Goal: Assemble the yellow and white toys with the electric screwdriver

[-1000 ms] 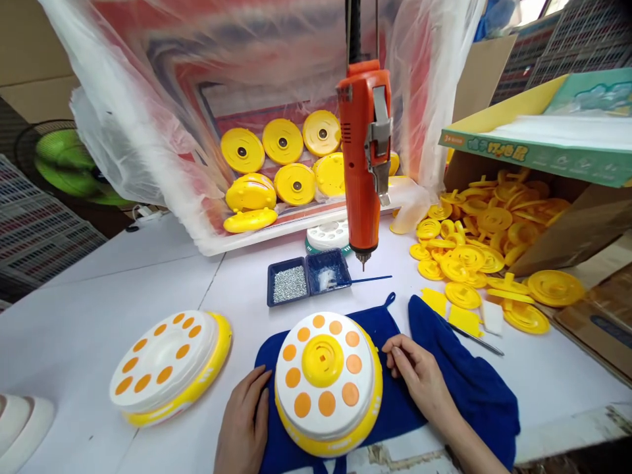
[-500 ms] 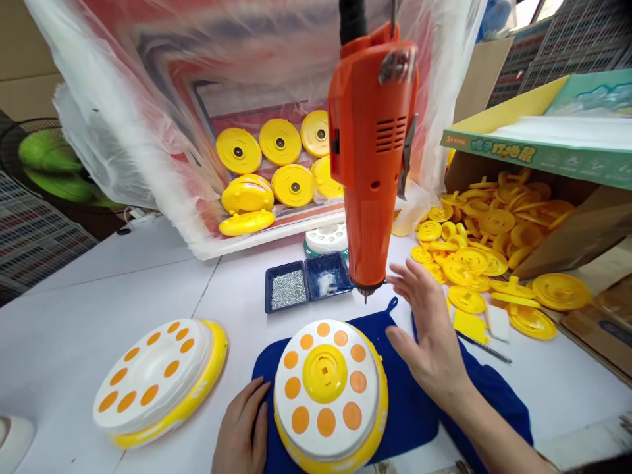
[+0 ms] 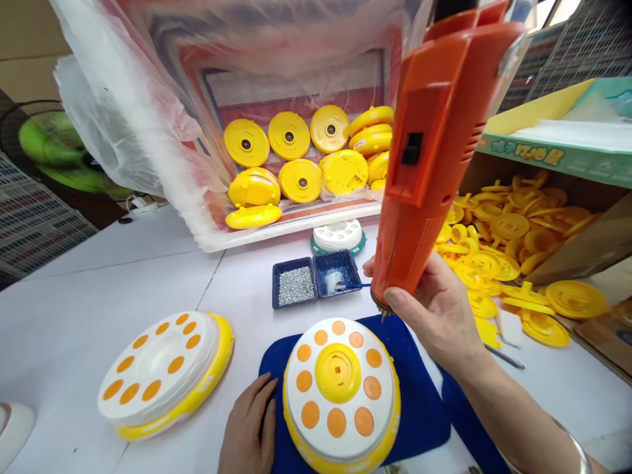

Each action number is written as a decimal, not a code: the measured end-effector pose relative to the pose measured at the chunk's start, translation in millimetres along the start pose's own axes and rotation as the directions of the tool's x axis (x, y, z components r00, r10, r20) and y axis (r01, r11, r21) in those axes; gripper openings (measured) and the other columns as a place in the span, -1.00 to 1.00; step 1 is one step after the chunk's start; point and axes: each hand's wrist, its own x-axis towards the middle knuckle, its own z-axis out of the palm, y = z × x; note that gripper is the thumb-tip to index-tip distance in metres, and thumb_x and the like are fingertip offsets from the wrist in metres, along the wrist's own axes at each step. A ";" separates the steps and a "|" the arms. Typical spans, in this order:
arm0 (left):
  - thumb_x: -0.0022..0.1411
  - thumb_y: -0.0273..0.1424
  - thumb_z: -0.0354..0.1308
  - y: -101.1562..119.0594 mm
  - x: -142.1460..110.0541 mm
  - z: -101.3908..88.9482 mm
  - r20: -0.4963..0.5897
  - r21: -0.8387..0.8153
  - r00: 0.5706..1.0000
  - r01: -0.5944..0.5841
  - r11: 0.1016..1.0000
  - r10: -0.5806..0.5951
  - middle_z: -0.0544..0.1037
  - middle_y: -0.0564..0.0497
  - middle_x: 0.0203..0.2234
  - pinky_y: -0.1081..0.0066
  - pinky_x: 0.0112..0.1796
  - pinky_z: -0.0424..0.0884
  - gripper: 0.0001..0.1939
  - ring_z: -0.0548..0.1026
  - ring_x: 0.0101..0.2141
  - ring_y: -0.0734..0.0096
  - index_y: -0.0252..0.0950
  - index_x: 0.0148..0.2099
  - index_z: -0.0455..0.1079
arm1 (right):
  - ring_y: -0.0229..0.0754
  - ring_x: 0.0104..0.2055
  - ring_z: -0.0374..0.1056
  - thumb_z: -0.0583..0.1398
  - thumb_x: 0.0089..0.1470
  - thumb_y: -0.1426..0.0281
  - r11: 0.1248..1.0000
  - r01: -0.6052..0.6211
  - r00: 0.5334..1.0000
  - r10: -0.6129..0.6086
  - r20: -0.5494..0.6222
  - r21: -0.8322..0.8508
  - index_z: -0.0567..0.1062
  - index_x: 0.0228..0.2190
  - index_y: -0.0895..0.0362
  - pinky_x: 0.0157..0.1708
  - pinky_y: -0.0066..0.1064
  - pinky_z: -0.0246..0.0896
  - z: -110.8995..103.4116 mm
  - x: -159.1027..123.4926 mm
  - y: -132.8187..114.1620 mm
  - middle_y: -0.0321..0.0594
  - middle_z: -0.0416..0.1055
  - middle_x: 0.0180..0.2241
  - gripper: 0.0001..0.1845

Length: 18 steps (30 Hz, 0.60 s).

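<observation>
My right hand (image 3: 444, 316) is wrapped round the lower end of a hanging orange electric screwdriver (image 3: 429, 151), thumb in front and fingers mostly hidden behind it. The tool leans, its tip above the back edge of a blue cloth (image 3: 419, 421). On that cloth rests a round white-and-yellow toy base (image 3: 338, 438) with orange dots and a yellow disc (image 3: 338, 372) at its centre. Flat beside the base's left side lies my left hand (image 3: 249, 424), fingers stretched out and holding nothing. A second dotted toy base (image 3: 158, 362) stands tilted to the left.
Behind are a tray of screws (image 3: 296, 284) and a tray with white paste (image 3: 337, 273). A plastic-lined box (image 3: 296, 220) holds yellow round parts. Yellow discs (image 3: 508, 227) spill from a carton at right, near a pen-like tool (image 3: 503, 356). A fan (image 3: 54, 155) stands at left.
My right hand has closed round the screwdriver, which hung upright before and now tilts, its body nearer and further right. My left hand stays beside the base. The view has shifted slightly.
</observation>
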 end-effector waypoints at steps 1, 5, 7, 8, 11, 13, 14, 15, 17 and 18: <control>0.35 -0.35 -0.02 0.6 0.7 -0.2 -0.006 0.003 1.000 -0.005 1.000 0.005 0.51 -0.13 -0.05 0.10 -0.14 0.60 -0.74 0.55 -0.09 0.18 -0.18 0.05 0.34 | -0.16 -0.35 0.34 0.27 0.10 0.20 1.000 0.000 1.000 0.000 -0.002 -0.006 0.41 -0.16 0.02 -0.45 -0.37 0.29 -1.2 1.1 0.4 -0.21 0.46 -0.22 -0.71; 0.35 -0.36 -0.04 2.8 3.2 -1.4 -0.010 0.007 1.000 -0.018 1.000 0.018 0.51 -0.14 -0.06 0.14 -0.16 0.60 -0.74 0.56 -0.10 0.20 -0.20 0.04 0.34 | -0.11 -0.24 0.38 0.27 0.12 0.24 1.000 0.021 1.000 -0.021 -0.009 -0.008 0.41 -0.12 0.03 -0.40 -0.35 0.34 -3.6 7.5 -0.5 -0.19 0.46 -0.18 -0.71; 0.35 -0.36 -0.04 3.2 3.4 -1.7 -0.010 0.010 1.000 -0.020 1.000 0.021 0.51 -0.14 -0.06 0.14 -0.16 0.61 -0.74 0.56 -0.10 0.21 -0.20 0.04 0.34 | -0.07 -0.17 0.40 0.26 0.13 0.24 0.999 0.035 0.999 -0.035 -0.015 -0.023 0.42 -0.10 0.03 -0.33 -0.31 0.37 -5.1 10.3 -1.7 -0.17 0.47 -0.15 -0.70; 0.35 -0.36 -0.04 3.1 3.0 -1.8 -0.009 0.013 1.000 -0.021 1.000 0.021 0.52 -0.14 -0.06 0.14 -0.16 0.61 -0.74 0.56 -0.10 0.21 -0.20 0.04 0.34 | -0.05 -0.14 0.41 0.25 0.13 0.24 0.999 0.040 0.999 -0.040 -0.015 -0.031 0.42 -0.08 0.02 -0.28 -0.28 0.39 -6.5 10.7 -1.5 -0.16 0.47 -0.13 -0.68; 0.36 -0.37 -0.04 2.6 1.4 -1.9 -0.011 0.027 1.000 -0.028 0.999 0.028 0.52 -0.14 -0.07 0.16 -0.16 0.61 -0.74 0.56 -0.10 0.21 -0.20 0.05 0.33 | -0.01 0.02 0.37 0.20 0.18 0.21 0.998 0.059 0.997 -0.061 -0.054 -0.031 0.38 0.05 -0.01 -0.05 -0.20 0.36 -15.1 3.6 6.7 -0.15 0.42 0.01 -0.60; 0.36 -0.38 -0.05 2.1 0.4 -1.9 -0.013 0.046 0.999 -0.041 0.998 0.042 0.52 -0.14 -0.07 0.19 -0.16 0.61 -0.74 0.56 -0.10 0.22 -0.21 0.05 0.32 | -0.05 0.05 0.35 0.16 0.23 0.23 0.999 0.021 0.990 -0.028 -0.138 -0.047 0.35 0.11 -0.05 0.03 -0.21 0.32 -23.3 -10.9 20.0 -0.17 0.39 0.06 -0.58; 0.36 -0.39 -0.05 1.8 0.2 -2.0 -0.014 0.057 0.999 -0.049 0.997 0.050 0.52 -0.14 -0.07 0.20 -0.16 0.61 -0.73 0.57 -0.11 0.23 -0.21 0.06 0.32 | -0.08 0.01 0.38 0.15 0.24 0.24 0.997 -0.024 0.983 0.011 -0.184 -0.067 0.36 0.10 -0.06 0.01 -0.24 0.34 -27.4 -21.1 28.6 -0.18 0.40 0.04 -0.61; 0.36 -0.39 -0.05 1.4 0.2 -2.1 -0.013 0.066 0.998 -0.058 0.996 0.059 0.52 -0.14 -0.06 0.21 -0.16 0.61 -0.73 0.57 -0.11 0.23 -0.21 0.06 0.32 | -0.11 -0.06 0.41 0.15 0.24 0.24 0.991 -0.096 0.974 0.073 -0.215 -0.098 0.38 0.07 -0.06 -0.03 -0.28 0.36 -31.1 -32.8 37.8 -0.18 0.43 -0.01 -0.64; 0.36 -0.40 -0.06 0.5 0.6 -2.6 -0.011 0.076 0.997 -0.080 0.994 0.081 0.52 -0.14 -0.07 0.23 -0.17 0.61 -0.73 0.57 -0.11 0.24 -0.22 0.06 0.31 | -0.14 -0.16 0.45 0.16 0.23 0.23 0.967 -0.219 0.960 0.190 -0.204 -0.132 0.39 0.02 -0.03 -0.11 -0.31 0.40 -36.1 -58.4 56.1 -0.16 0.45 -0.08 -0.67; 0.35 -0.40 -0.06 0.0 1.0 -3.0 -0.013 0.077 0.996 -0.089 0.993 0.090 0.52 -0.15 -0.07 0.24 -0.17 0.60 -0.73 0.57 -0.11 0.24 -0.23 0.06 0.31 | -0.14 -0.18 0.45 0.15 0.23 0.22 0.954 -0.260 0.954 0.230 -0.192 -0.147 0.39 0.02 -0.01 -0.13 -0.32 0.40 -37.3 -70.9 64.3 -0.14 0.45 -0.08 -0.67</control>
